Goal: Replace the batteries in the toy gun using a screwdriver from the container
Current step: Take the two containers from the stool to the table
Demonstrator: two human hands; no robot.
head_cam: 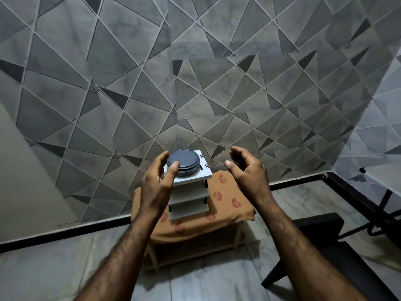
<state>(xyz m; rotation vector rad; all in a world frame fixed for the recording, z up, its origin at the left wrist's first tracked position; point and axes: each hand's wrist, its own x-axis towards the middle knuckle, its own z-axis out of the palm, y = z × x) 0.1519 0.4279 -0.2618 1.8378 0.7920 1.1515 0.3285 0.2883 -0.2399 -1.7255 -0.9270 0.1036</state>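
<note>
Left hand [157,183] cupped wide, holding nothing, thumb and fingertips lying over the near-left rim of the round dark container [186,162]; contact unclear. Right hand [247,170] loosely curled and empty, well right of the container. Container sits between the hands on a white tiered stand [205,173], on an orange cloth [227,198] below them; patterned wall [195,83] beyond.

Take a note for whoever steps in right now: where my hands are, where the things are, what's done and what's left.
Left hand: cupped at the tin's left side, thumb over its rim; firm hold unclear.
Right hand: open, right of the tin, holding nothing.
Tin: lid on, atop the white shelf on the orange cloth.
Done: nothing visible.
Left: open tin, get screwdriver, swap batteries; toy gun not in view.
</note>
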